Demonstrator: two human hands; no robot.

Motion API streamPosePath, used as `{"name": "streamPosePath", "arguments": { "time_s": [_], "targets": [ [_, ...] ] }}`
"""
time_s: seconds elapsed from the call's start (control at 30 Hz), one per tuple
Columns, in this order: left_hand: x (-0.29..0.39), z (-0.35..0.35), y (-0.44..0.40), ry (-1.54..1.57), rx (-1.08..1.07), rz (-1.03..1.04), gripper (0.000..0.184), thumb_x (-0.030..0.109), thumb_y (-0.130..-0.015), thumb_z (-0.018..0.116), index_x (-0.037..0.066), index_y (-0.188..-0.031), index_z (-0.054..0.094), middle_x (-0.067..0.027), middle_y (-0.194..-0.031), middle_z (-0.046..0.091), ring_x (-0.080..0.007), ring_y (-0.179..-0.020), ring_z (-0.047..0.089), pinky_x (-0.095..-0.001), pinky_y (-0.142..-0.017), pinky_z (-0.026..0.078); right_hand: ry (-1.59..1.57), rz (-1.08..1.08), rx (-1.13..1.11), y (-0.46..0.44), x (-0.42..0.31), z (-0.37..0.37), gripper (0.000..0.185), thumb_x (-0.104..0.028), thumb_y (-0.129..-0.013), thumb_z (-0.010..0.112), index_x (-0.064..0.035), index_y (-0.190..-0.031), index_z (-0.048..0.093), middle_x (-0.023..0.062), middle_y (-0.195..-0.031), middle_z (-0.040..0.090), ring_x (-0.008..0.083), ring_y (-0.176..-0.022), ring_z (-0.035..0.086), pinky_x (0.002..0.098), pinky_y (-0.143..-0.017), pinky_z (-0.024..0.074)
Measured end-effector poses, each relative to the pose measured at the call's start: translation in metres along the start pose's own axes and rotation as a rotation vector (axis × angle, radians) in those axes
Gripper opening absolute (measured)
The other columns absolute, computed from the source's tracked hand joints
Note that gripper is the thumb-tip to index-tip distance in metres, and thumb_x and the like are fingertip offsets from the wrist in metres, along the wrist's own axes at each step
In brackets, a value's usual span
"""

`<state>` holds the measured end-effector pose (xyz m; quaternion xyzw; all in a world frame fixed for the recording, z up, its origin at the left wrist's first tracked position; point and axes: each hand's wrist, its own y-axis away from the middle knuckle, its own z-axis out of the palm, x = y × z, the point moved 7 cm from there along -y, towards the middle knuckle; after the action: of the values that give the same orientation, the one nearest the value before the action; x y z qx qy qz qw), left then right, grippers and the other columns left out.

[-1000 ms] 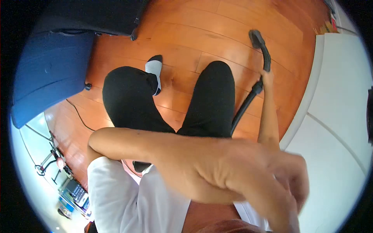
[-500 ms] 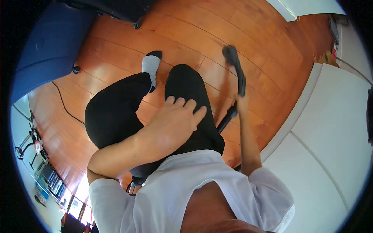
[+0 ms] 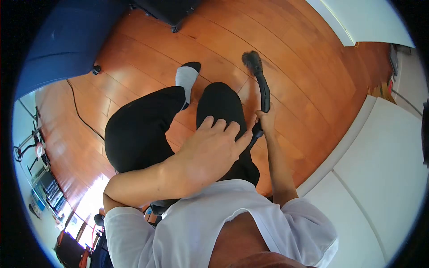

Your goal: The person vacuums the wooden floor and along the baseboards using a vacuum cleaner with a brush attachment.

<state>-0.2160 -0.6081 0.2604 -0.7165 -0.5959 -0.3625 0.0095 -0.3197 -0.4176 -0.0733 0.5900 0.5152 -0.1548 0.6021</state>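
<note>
My right hand is closed around a black vacuum hose wand, a curved tube. At its far end a dark bristled brush head is over the wooden floor; whether it touches the boards I cannot tell. Below my grip, a black tube section runs back beside my knee and goes out of sight behind my leg. My left hand lies across my right thigh in black trousers, fingers spread and holding nothing.
Wooden floor spreads ahead. A blue wheeled case and a black wheeled item stand at the upper left. A thin cable lies on the left. White cabinets line the right side; a straw broom is beyond them.
My right hand and the vacuum wand have shifted left, closer to my knee. The view has turned slightly. My left hand stays on my thigh.
</note>
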Motion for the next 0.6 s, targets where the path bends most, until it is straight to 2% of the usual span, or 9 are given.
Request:
{"name": "streamPosePath", "arguments": {
  "time_s": [0.07, 0.1, 0.17, 0.23, 0.3, 0.4, 0.43, 0.5, 0.6],
  "targets": [
    [-0.003, -0.004, 0.001, -0.017, 0.003, -0.005, 0.05, 0.021, -0.088, 0.066, 0.004, -0.133, 0.053, -0.0145, -0.11, 0.058, -0.0303, -0.105, 0.057, -0.0414, -0.096, 0.042, 0.002, 0.013, 0.003, -0.003, -0.006, 0.012, 0.044, 0.001, -0.07, 0.058, 0.0053, -0.114, 0.054, 0.0086, -0.066, 0.057, 0.0181, -0.05, 0.056, 0.0324, -0.045, 0.0444],
    [-0.003, -0.005, 0.001, -0.003, 0.007, 0.002, 0.05, 0.021, -0.088, 0.066, 0.004, -0.133, 0.053, -0.0145, -0.11, 0.058, -0.0304, -0.105, 0.056, -0.0414, -0.096, 0.042, 0.01, -0.01, 0.019, -0.022, -0.018, 0.019, 0.033, 0.0, -0.07, 0.059, 0.003, -0.103, 0.054, 0.0088, -0.065, 0.057, 0.0176, -0.049, 0.056, 0.0323, -0.045, 0.0442],
    [-0.003, -0.005, 0.0, 0.012, -0.003, 0.016, 0.05, 0.021, -0.088, 0.065, 0.003, -0.133, 0.052, -0.0144, -0.11, 0.057, -0.0304, -0.105, 0.056, -0.0413, -0.096, 0.042, 0.193, -0.085, -0.042, -0.065, -0.07, 0.043, 0.026, 0.0, -0.07, 0.06, 0.0021, -0.096, 0.054, 0.0102, -0.064, 0.058, 0.0172, -0.047, 0.055, 0.0325, -0.044, 0.0442],
    [-0.002, -0.003, -0.001, 0.022, -0.03, 0.03, 0.049, 0.02, -0.088, 0.065, 0.003, -0.133, 0.052, -0.0142, -0.109, 0.057, -0.0305, -0.104, 0.056, -0.0412, -0.096, 0.041, 0.038, -0.166, -0.222, -0.11, -0.101, 0.077, 0.026, 0.002, -0.072, 0.063, 0.0038, -0.095, 0.051, 0.0109, -0.061, 0.057, 0.0179, -0.044, 0.055, 0.0327, -0.042, 0.0442],
    [0.0, -0.004, -0.003, 0.021, -0.043, 0.032, 0.048, 0.02, -0.089, 0.064, 0.003, -0.132, 0.052, -0.0142, -0.109, 0.057, -0.0305, -0.103, 0.056, -0.0415, -0.095, 0.041, -0.169, -0.137, -0.268, -0.137, -0.122, 0.104, 0.027, 0.004, -0.074, 0.064, 0.0055, -0.095, 0.047, 0.0112, -0.057, 0.055, 0.0189, -0.043, 0.054, 0.0327, -0.041, 0.0444],
    [0.008, -0.005, -0.005, 0.025, -0.089, 0.057, 0.048, 0.021, -0.089, 0.063, 0.003, -0.132, 0.052, -0.0143, -0.108, 0.057, -0.0304, -0.103, 0.056, -0.0414, -0.094, 0.041, -0.14, -0.163, -0.256, -0.123, -0.125, 0.116, 0.032, 0.006, -0.075, 0.065, 0.0096, -0.101, 0.046, 0.0118, -0.057, 0.055, 0.0197, -0.043, 0.055, 0.033, -0.04, 0.0445],
    [0.009, -0.006, -0.004, 0.024, -0.108, 0.065, 0.048, 0.021, -0.089, 0.063, 0.002, -0.132, 0.052, -0.0143, -0.108, 0.057, -0.0304, -0.103, 0.056, -0.0413, -0.094, 0.041, -0.13, -0.117, -0.278, -0.111, -0.115, 0.113, 0.034, 0.005, -0.074, 0.064, 0.0086, -0.103, 0.047, 0.0118, -0.059, 0.056, 0.0195, -0.044, 0.056, 0.0336, -0.041, 0.0449],
    [0.007, -0.009, 0.002, 0.018, -0.069, 0.063, 0.047, 0.022, -0.09, 0.062, 0.002, -0.132, 0.053, -0.0141, -0.108, 0.057, -0.03, -0.102, 0.056, -0.0407, -0.093, 0.041, 0.106, -0.1, -0.129, -0.075, -0.091, 0.09, 0.038, 0.002, -0.072, 0.065, 0.0062, -0.107, 0.05, 0.0134, -0.062, 0.058, 0.02, -0.046, 0.057, 0.034, -0.043, 0.0445],
    [-0.002, -0.013, 0.009, 0.008, 0.019, 0.035, 0.047, 0.023, -0.091, 0.06, 0.002, -0.133, 0.053, -0.0139, -0.108, 0.057, -0.0297, -0.1, 0.056, -0.0401, -0.093, 0.041, 0.174, -0.036, -0.137, -0.024, -0.041, 0.061, 0.041, -0.004, -0.07, 0.063, 0.0034, -0.109, 0.056, 0.0153, -0.068, 0.061, 0.0221, -0.051, 0.059, 0.0353, -0.049, 0.0469]
  ]
}}
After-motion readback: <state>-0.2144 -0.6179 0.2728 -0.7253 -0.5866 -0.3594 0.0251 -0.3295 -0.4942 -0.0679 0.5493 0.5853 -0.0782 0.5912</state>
